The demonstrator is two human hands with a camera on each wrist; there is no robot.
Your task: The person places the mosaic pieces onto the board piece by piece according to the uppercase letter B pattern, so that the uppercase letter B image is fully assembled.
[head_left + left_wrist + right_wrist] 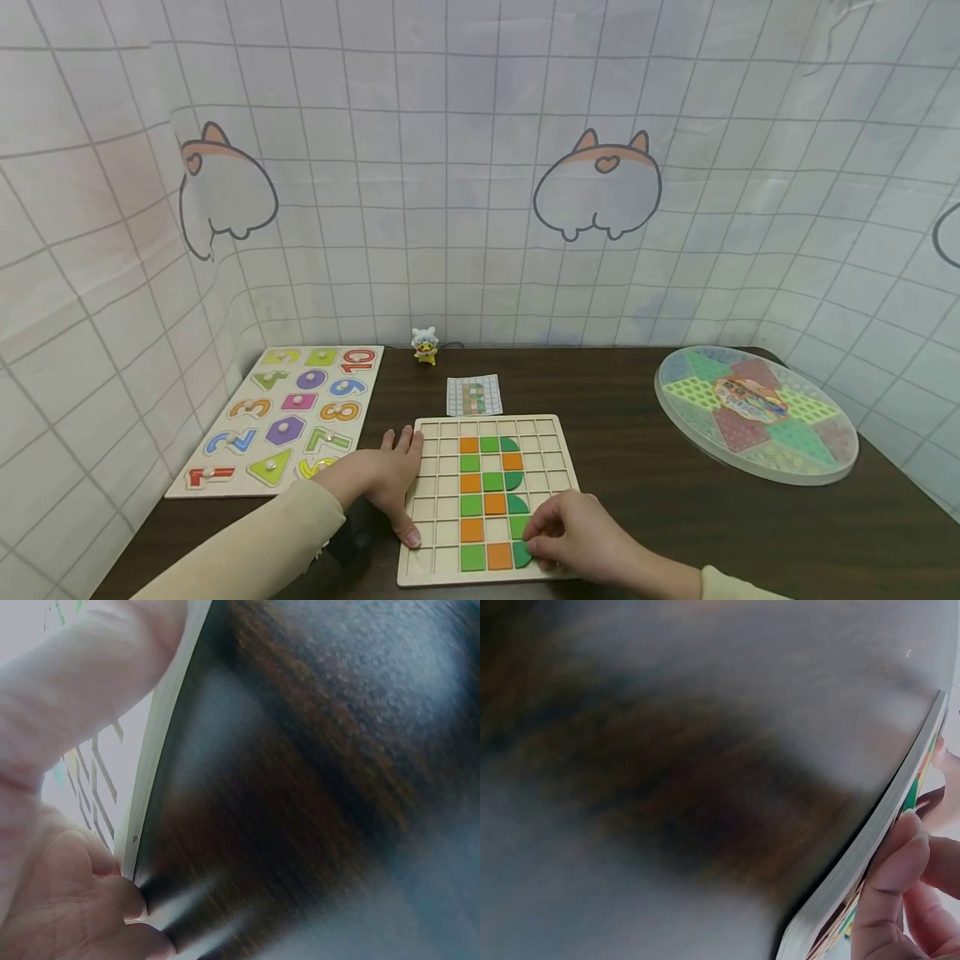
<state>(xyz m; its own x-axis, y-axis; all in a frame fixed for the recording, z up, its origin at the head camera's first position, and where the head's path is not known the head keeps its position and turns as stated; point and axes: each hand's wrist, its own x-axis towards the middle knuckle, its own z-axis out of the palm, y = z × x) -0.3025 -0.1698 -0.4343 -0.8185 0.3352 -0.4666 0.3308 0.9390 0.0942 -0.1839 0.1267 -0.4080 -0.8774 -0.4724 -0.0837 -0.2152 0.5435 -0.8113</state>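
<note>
A pale wooden grid board (435,533) lies on the table, with square orange tiles (470,482), light green tiles (472,505) and dark green quarter-round tiles (517,504) in its middle columns. My left hand (386,475) rests with spread fingers along the board's left edge, thumb on the lower left cells; its thumb (90,667) also shows in the left wrist view. At the lower right, my right hand (573,533) pinches the bottom dark green tile (521,553) at its right side. In the right wrist view, thumb and finger (900,862) meet beside the board's rim.
Behind the board lies a small pattern card (474,396). A number and shape puzzle (247,379) is on the left, partly behind the left forearm. On the right sits a round Chinese checkers board (817,477). A small yellow-and-white figurine (425,346) stands near the wall.
</note>
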